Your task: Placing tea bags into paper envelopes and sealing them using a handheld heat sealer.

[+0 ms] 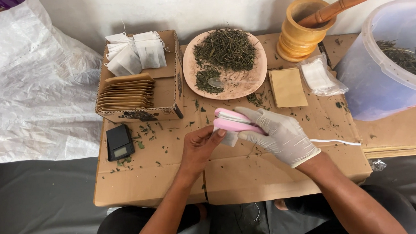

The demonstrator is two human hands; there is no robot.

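I see a cardboard sheet (pixel 268 175) as the work surface, with a white sack (pixel 31 88) at its left. A clear tub (pixel 382 89) of dried herb sits far right. A box (pixel 169 93) at back left holds white bags (pixel 136 54) and brown sachets (pixel 126 93). A plate (pixel 253 83) of dried leaves sits mid-back, a wooden mortar (pixel 301 36) with pestle (pixel 344 3) just right of it. A brown envelope (pixel 287 87) and a plastic packet (pixel 320 77) lie near the plate. A black scale (pixel 119 141) sits front left. My right hand (pixel 280 134), gloved, is closed around a pink sealer (pixel 234 120), its white cord (pixel 337 141) trailing right. My left hand (pixel 200 148), bare, pinches a small white bag (pixel 229 138) with thumb and fingers, its top between the sealer's arms, above the sheet's centre.
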